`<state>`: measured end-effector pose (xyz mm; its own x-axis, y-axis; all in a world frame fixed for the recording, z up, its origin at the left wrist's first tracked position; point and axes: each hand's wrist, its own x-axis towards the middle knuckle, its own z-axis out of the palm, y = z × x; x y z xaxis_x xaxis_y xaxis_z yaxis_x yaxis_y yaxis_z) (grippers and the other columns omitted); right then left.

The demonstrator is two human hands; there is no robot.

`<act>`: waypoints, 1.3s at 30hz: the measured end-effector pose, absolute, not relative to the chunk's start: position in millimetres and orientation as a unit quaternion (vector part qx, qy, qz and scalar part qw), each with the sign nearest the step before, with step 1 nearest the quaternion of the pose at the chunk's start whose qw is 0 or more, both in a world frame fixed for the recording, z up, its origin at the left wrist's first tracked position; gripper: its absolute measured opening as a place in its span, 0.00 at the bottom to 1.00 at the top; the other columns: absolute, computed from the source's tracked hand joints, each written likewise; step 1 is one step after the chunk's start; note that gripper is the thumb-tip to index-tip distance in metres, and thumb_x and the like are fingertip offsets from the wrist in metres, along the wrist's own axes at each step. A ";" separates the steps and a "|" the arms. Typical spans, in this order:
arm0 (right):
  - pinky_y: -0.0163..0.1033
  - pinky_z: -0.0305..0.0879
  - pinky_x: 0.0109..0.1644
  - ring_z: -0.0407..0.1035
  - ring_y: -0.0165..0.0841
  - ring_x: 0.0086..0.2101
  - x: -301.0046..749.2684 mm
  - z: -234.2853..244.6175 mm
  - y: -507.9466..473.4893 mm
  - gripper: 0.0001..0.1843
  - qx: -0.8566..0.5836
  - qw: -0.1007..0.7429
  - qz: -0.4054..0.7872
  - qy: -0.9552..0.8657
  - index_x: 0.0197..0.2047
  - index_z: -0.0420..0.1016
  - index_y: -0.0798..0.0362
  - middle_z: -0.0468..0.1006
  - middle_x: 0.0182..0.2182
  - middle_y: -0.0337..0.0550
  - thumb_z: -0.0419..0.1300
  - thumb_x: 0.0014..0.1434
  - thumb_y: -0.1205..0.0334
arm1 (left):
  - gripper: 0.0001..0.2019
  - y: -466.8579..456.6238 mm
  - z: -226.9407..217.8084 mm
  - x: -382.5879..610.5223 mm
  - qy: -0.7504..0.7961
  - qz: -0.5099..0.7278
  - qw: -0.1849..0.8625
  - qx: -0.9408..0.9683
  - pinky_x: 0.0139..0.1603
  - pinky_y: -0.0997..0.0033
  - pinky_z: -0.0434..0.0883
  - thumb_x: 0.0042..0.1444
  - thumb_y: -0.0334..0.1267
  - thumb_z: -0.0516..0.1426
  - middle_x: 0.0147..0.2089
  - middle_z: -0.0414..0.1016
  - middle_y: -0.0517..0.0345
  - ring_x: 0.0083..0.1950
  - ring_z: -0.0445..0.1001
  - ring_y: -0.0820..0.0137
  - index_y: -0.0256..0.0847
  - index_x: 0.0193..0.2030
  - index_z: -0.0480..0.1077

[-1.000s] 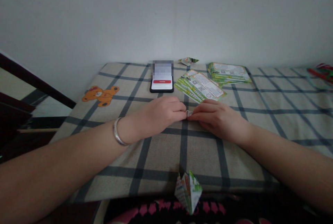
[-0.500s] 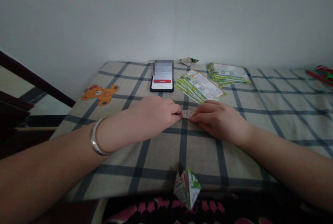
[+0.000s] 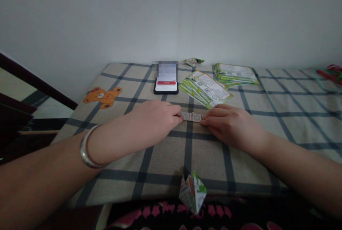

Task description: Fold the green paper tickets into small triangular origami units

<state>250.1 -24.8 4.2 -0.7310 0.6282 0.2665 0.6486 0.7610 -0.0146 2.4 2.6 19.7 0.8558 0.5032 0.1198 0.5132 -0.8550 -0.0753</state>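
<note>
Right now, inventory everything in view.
wall: 1, grey, behind
checked cloth: 1, beige, across middle
folded strip: 1, white, centre
front folded shape: 1, green-white, near edge
rear folded shape: 1, green-white, by wall
phone: 1, black, left of centre
leaflet fan: 1, green-white, right of phone
leaflet stack: 1, green-white, right of fan
bear picture: 1, orange, cloth's left
blurred thing: unclear count, red-green, far right
patterned fabric: 1, black-pink, below cloth
furniture: unclear count, dark, left
bracelet: 1, silver, lower left
left hand: 1, strip's left end
right hand: 1, strip's right end
</note>
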 end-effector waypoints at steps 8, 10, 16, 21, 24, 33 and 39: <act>0.40 0.63 0.35 0.69 0.35 0.33 245.3 3.1 -30.2 0.13 -0.350 0.110 -0.074 -0.927 0.34 0.78 0.56 0.76 0.30 0.46 0.52 0.62 0.68 | 0.10 -0.9 19.7 3.3 -0.212 0.012 0.110 -0.971 0.42 0.63 0.70 0.58 0.27 0.51 0.40 0.74 0.53 0.42 0.73 0.63 0.37 0.41 0.71; 0.40 0.63 0.35 0.70 0.35 0.33 246.6 3.0 -29.3 0.12 -0.361 0.116 -0.067 -0.923 0.35 0.78 0.55 0.76 0.31 0.45 0.52 0.61 0.68 | 0.08 -2.9 17.5 6.5 -0.207 0.008 0.135 -0.969 0.37 0.62 0.69 0.57 0.26 0.51 0.37 0.73 0.53 0.39 0.72 0.62 0.36 0.38 0.71; 0.41 0.60 0.34 0.69 0.36 0.31 252.9 1.5 -20.2 0.12 -0.436 0.153 -0.077 -0.883 0.30 0.78 0.53 0.76 0.29 0.44 0.53 0.57 0.68 | 0.09 -4.1 4.5 18.3 -0.310 -0.081 0.148 -0.936 0.35 0.62 0.67 0.62 0.36 0.52 0.35 0.71 0.53 0.37 0.70 0.61 0.37 0.36 0.71; 0.44 0.57 0.39 0.69 0.38 0.33 251.7 3.1 -18.7 0.12 -0.426 0.154 -0.109 -0.885 0.28 0.78 0.51 0.76 0.26 0.42 0.54 0.56 0.66 | 0.09 -2.6 2.8 20.3 -0.340 -0.078 0.151 -0.925 0.37 0.62 0.66 0.62 0.39 0.54 0.36 0.71 0.53 0.40 0.70 0.61 0.37 0.40 0.72; 0.44 0.57 0.40 0.69 0.38 0.33 249.7 3.3 -19.7 0.11 -0.434 0.147 -0.109 -0.882 0.29 0.76 0.51 0.75 0.27 0.42 0.54 0.56 0.67 | 0.09 -1.0 1.1 18.3 -0.334 -0.092 0.157 -0.925 0.40 0.61 0.65 0.62 0.40 0.54 0.38 0.71 0.53 0.42 0.69 0.61 0.38 0.41 0.72; 0.45 0.61 0.44 0.70 0.40 0.39 246.3 -4.6 -12.9 0.13 -0.456 0.181 -0.037 -0.870 0.43 0.76 0.52 0.77 0.36 0.45 0.57 0.61 0.54 | 0.07 5.3 -0.7 15.9 -0.323 -0.131 0.129 -0.928 0.45 0.62 0.65 0.62 0.39 0.54 0.42 0.72 0.54 0.45 0.69 0.62 0.38 0.42 0.69; 0.42 0.64 0.43 0.69 0.37 0.38 250.1 -6.1 -10.0 0.12 -0.425 0.205 0.016 -0.882 0.43 0.77 0.52 0.75 0.36 0.45 0.60 0.60 0.55 | 0.05 4.6 -1.0 18.0 -0.307 -0.162 0.088 -0.934 0.44 0.63 0.65 0.62 0.37 0.54 0.41 0.74 0.56 0.43 0.71 0.64 0.39 0.41 0.68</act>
<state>250.1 -10.0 -6.1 -0.5551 0.7554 0.3481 0.7422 0.6388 -0.2028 18.0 4.6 -1.0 0.7589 0.5451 0.3564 0.6019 -0.7960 -0.0642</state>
